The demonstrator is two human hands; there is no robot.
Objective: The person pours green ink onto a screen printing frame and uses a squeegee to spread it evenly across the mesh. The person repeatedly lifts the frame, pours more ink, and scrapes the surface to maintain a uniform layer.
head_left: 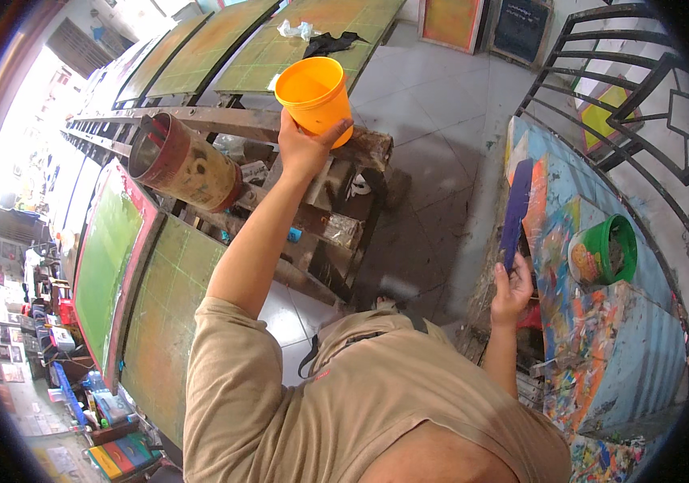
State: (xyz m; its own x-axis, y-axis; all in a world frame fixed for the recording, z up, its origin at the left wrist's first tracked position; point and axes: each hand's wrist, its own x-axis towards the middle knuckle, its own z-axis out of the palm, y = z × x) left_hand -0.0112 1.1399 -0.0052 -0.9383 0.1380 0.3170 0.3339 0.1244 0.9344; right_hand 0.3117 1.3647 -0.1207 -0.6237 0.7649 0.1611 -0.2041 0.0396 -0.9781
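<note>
My left hand (pixel 302 145) grips a yellow plastic tub (pixel 310 97) near its lower part, held up at the end of a wooden-and-metal rack (pixel 360 161). Left of it, a worn cylindrical can (pixel 187 165) leans on the rack, with something red inside. At the right, my right hand (pixel 511 291) is closed on the lower end of a long, flat purple strip (pixel 515 211), held over the edge of a paint-spattered blue surface (pixel 626 354). A green tub (pixel 618 249) with grey content stands on that surface, beside the strip.
Green-stained boards (pixel 296 32) at the back carry white and black scraps. A pink-framed green screen (pixel 115 266) and cluttered supplies (pixel 111 410) are at left. Framed panels (pixel 449 24) lean on the back wall. A black metal grille (pixel 626 48) runs along the right, above the tiled floor (pixel 433 121).
</note>
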